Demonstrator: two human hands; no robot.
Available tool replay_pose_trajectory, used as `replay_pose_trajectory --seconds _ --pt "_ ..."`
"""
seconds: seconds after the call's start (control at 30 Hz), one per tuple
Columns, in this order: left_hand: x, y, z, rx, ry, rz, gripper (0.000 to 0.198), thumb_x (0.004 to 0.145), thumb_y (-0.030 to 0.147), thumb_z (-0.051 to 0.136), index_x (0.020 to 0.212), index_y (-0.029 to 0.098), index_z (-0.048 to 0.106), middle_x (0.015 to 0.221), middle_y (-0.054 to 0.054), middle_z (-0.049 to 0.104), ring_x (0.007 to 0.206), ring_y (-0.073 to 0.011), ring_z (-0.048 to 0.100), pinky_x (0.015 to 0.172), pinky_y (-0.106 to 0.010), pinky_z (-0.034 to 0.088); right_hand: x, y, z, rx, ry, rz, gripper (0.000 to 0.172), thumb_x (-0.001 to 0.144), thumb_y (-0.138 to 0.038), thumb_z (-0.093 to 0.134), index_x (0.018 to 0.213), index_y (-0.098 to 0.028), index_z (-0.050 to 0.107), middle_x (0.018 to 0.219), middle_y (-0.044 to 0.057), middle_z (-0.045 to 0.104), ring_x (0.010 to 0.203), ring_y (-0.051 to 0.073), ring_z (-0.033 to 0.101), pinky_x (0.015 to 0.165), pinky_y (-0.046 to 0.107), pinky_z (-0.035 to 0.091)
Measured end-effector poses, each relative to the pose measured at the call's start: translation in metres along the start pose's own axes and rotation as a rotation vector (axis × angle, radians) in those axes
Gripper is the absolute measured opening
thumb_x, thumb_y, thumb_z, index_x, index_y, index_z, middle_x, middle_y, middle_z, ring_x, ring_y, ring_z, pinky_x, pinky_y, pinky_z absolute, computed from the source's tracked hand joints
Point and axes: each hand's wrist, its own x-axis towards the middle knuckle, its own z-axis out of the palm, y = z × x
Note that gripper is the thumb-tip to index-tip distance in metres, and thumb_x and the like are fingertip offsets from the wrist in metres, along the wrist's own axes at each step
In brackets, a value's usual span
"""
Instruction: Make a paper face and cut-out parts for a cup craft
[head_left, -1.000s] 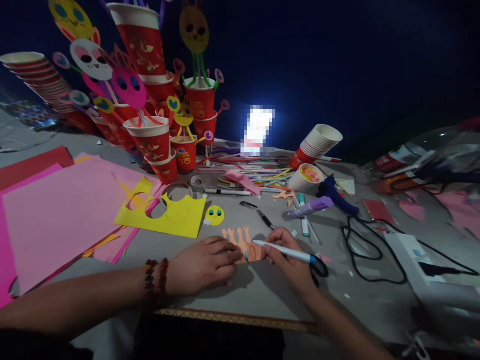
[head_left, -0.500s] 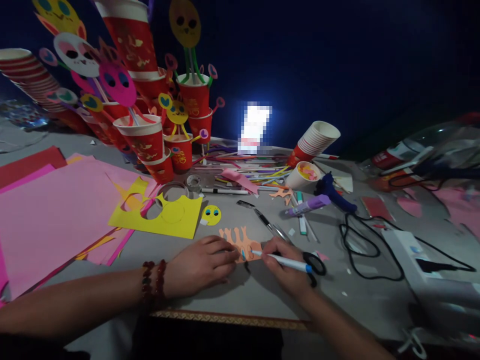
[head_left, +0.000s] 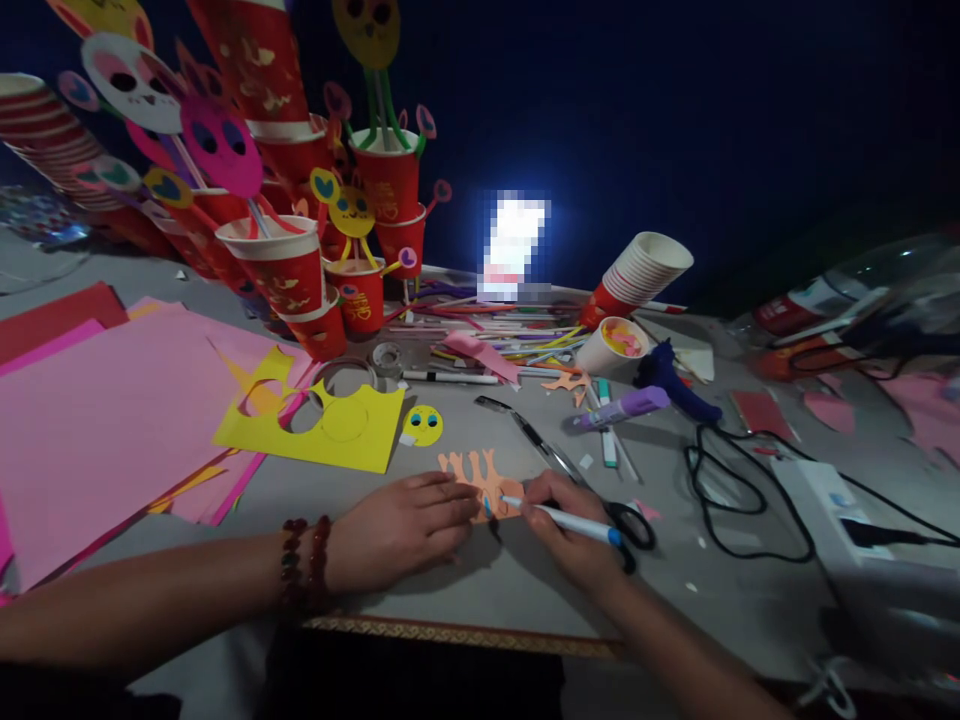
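Note:
My left hand [head_left: 409, 532] lies flat with its fingers stretched over the left part of a small orange paper piece [head_left: 474, 470], pressing it to the table. The paper has a scalloped upper edge and drawn shapes, one with blue colouring. My right hand [head_left: 564, 535] pinches a white marker pen [head_left: 576, 523] with a blue end, its tip at a drawn outline on the paper's right part. Black-handled scissors [head_left: 637, 527] lie partly hidden behind that hand. Just beyond the paper is a yellow disc [head_left: 423, 427] with a drawn face.
A cut yellow sheet [head_left: 364, 440] and pink paper [head_left: 112, 420] lie at left. Behind stand red cups [head_left: 277, 275] with paper characters. Thin coloured sticks [head_left: 510, 340], a purple tube [head_left: 622, 408], stacked cups [head_left: 645, 265] and a black cable [head_left: 731, 550] are at back and right.
The view has shifted slightly. My left hand still rests on the orange paper, and the pen in my right hand stays at nearly the same spot on it.

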Motion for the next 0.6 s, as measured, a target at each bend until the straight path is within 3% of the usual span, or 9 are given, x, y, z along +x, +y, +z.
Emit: replay_pose_trajectory --seconds 0.6 --pt "0.0008 0.0004 -0.0030 -0.004 -0.003 0.010 0.021 0.100 0.023 0.046 0.111 0.014 0.061 0.127 -0.010 0.064 0.129 -0.0226 0.050 0.110 -0.041 0.040 0.0000 0.0017 0.0010 -0.042 -0.024 0.014 0.019 0.081 -0.026 0.052 0.063 -0.023 0.053 0.055 -0.003 0.054 0.050 0.014 0.052 0.051 0.025 0.039"
